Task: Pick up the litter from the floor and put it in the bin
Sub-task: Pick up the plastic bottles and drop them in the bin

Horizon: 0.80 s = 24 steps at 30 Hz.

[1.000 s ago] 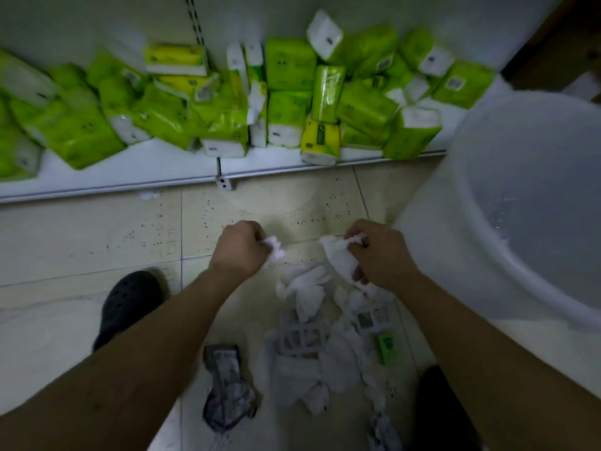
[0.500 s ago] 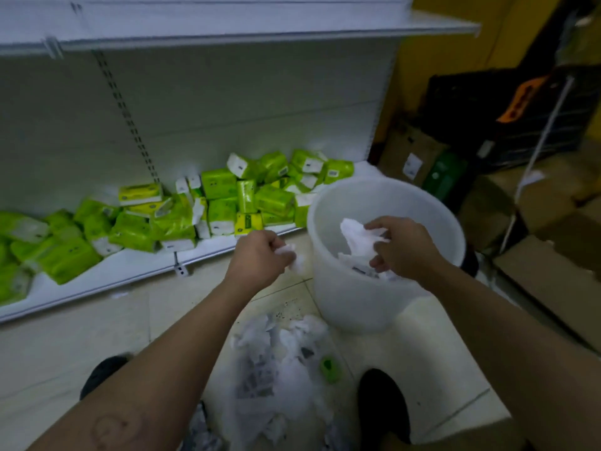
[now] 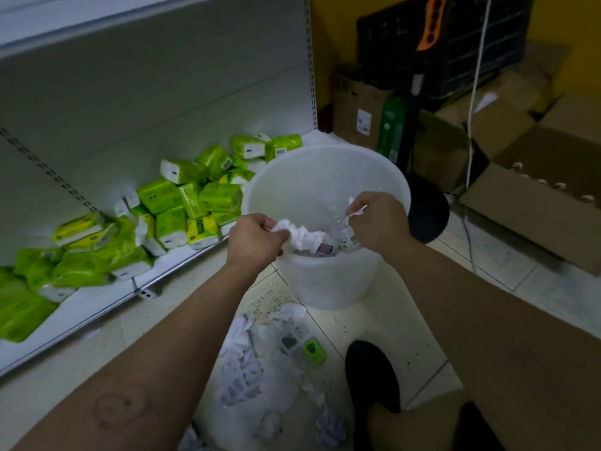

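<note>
White crumpled tissue [image 3: 300, 234] is pinched in the closed left hand [image 3: 255, 242] over the bin [image 3: 325, 177]; the right hand [image 3: 379, 222] grips a thin scrap. Light and soft, it should pinch anywhere. More litter [image 3: 260, 359] lies by the shoe [image 3: 370, 375]; green packs [image 3: 182, 203] stand clear.

Shop stockroom corner, white slotted retail shelving [image 3: 156, 92] at left, green tissue packs [image 3: 195, 203] piled on it, cardboard boxes [image 3: 533, 196] at right

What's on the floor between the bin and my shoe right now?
In the head view, bare speckled tile lies between the bin and the shoe. The litter pile sits left of that stretch.
</note>
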Available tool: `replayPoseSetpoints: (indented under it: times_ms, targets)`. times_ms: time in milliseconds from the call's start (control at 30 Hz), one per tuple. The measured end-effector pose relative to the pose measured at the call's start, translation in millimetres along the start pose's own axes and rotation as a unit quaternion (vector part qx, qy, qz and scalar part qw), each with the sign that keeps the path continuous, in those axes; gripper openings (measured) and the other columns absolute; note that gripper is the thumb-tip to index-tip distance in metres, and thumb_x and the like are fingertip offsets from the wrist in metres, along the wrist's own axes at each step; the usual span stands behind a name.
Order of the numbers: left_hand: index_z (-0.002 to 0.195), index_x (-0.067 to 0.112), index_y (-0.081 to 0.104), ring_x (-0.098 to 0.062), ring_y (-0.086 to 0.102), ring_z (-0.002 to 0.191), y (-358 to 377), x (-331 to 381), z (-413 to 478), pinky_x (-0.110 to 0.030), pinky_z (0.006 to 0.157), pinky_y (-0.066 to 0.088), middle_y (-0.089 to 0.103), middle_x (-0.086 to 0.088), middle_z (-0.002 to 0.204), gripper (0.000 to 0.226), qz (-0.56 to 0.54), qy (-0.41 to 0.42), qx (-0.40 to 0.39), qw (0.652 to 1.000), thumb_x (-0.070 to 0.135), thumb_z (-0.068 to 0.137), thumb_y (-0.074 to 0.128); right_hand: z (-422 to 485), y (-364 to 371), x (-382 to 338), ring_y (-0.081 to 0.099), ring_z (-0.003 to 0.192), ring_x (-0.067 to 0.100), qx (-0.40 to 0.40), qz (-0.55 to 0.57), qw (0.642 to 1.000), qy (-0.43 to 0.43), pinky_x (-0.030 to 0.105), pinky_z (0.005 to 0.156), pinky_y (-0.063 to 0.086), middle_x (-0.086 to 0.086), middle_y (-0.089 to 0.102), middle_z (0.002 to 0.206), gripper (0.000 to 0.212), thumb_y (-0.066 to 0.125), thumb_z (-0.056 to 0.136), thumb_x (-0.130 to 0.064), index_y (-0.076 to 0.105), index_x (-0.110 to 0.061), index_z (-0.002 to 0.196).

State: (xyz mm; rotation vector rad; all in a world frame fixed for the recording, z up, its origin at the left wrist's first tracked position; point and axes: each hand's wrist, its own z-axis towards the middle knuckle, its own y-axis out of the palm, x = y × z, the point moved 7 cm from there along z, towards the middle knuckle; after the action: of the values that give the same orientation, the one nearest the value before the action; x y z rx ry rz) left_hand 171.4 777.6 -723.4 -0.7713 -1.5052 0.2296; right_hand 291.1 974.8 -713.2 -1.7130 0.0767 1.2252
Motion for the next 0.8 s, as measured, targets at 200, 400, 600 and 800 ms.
replayPoseSetpoints:
  times_ms: [200, 400, 600, 800]
  targets:
    - [0.126, 0.014, 0.052, -0.027, 0.062, 0.104, 47, -9, 19, -0.045, 0.092, 0.053, 0.061, -0.007, 0.119, 0.060, -0.029, -0.042, -0.053, 0.997, 0.026, 0.073, 0.078, 12, 20, 38, 0.043, 0.130, 0.025, -0.148, 0.063, 0.985, 0.058, 0.032, 0.110, 0.036, 0.007, 0.042, 0.145, 0.050, 0.063, 0.085, -0.013, 0.052, -0.018, 0.133]
    - [0.130, 0.016, 0.050, -0.021, 0.056, 0.112, 23, -20, -7, -0.035, 0.094, 0.048, 0.055, -0.005, 0.133, 0.063, 0.021, -0.008, -0.075, 0.997, 0.028, 0.075, 0.077, 0, 15, 17, 0.044, 0.127, 0.020, -0.142, 0.012, 0.990, -0.019, 0.017, 0.093, 0.030, 0.003, 0.044, 0.144, 0.056, 0.066, 0.082, -0.018, 0.049, -0.022, 0.135]
    - [0.125, 0.019, 0.055, -0.022, 0.055, 0.117, -51, -47, -61, -0.035, 0.098, 0.046, 0.056, -0.003, 0.133, 0.054, 0.125, 0.025, -0.048, 0.991, 0.032, 0.076, 0.075, -55, 31, -26, 0.046, 0.126, 0.022, -0.253, -0.081, 0.963, -0.051, 0.023, 0.091, 0.034, 0.005, 0.045, 0.143, 0.055, 0.070, 0.081, -0.028, 0.051, -0.022, 0.132]
    - [0.124, 0.018, 0.055, -0.024, 0.055, 0.116, -103, -108, -134, -0.031, 0.093, 0.044, 0.050, -0.008, 0.135, 0.051, 0.149, -0.001, -0.059, 0.987, 0.035, 0.079, 0.072, -138, 64, -87, 0.054, 0.113, 0.023, -0.281, -0.109, 0.948, -0.099, 0.030, 0.091, 0.044, 0.008, 0.055, 0.131, 0.048, 0.070, 0.080, -0.030, 0.056, -0.020, 0.125]
